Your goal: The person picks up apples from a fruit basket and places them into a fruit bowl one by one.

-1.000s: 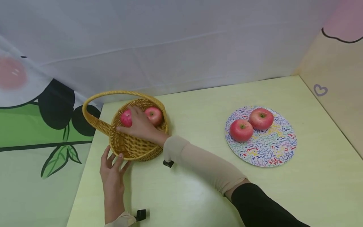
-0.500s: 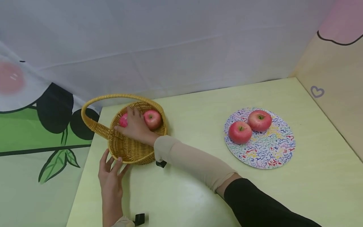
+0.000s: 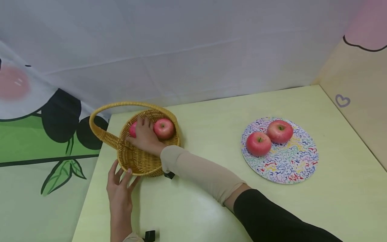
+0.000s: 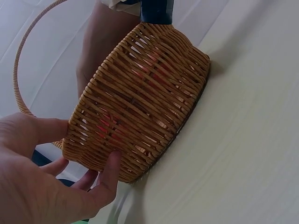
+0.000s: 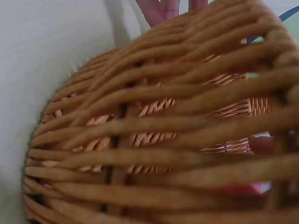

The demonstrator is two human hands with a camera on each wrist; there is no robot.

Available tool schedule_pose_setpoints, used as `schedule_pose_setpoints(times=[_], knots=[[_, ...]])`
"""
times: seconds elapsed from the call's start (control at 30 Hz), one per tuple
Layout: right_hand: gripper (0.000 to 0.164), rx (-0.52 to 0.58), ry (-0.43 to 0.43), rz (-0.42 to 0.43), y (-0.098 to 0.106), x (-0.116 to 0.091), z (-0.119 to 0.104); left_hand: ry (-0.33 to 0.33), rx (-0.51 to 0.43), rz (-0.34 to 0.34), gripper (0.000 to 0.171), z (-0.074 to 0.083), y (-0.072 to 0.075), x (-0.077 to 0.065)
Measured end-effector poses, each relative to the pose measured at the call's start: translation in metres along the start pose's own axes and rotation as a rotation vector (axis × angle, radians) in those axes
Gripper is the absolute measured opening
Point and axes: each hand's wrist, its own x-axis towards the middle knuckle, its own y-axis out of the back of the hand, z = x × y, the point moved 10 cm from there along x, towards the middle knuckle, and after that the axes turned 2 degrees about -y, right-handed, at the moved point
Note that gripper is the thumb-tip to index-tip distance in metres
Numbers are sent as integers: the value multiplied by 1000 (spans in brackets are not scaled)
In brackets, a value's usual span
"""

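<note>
A yellow-brown wicker basket (image 3: 142, 161) with a tall arched handle stands at the table's left. My right hand (image 3: 146, 136) reaches inside, its fingers round a red apple (image 3: 133, 129) that they largely cover. Beside that hand, another red apple (image 3: 164, 128) lies in the basket. My left hand (image 3: 119, 188) touches the basket's near left side. In the left wrist view its spread fingers (image 4: 110, 175) rest against the outer weave and rim. Only woven strands, a bit of red and some fingertips (image 5: 169, 7) show in the right wrist view.
On the right of the pale table (image 3: 193, 195) lies a round, colourfully patterned plate (image 3: 293, 164). It bears two red apples, a left one (image 3: 258, 144) and a right one (image 3: 280, 131). A grey-white cloth wall (image 3: 193, 67) rises behind the table.
My right hand has shifted slightly left within the basket, still over the same apple. The left hand stays at the basket's side; the plate's apples have not moved.
</note>
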Motion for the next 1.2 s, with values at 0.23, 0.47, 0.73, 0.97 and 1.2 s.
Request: schedule_pose_setpoints(times=[0.23, 0.47, 0.73, 0.97, 1.2], knots=[[73, -31, -44, 2, -3, 5, 4, 0, 2, 1, 70, 1, -1, 1], [68, -40, -17, -8, -5, 4, 1, -1, -2, 8, 70, 1, 0, 0], [69, 32, 10, -31, -1, -2, 1, -9, -6, 0, 70, 1, -1, 0], [74, 69, 38, -46, 4, -9, 0, -14, 1, 0, 69, 1, -2, 0], [87, 68, 72, -72, 6, -19, 0, -13, -4, -2, 70, 0, -1, 0]])
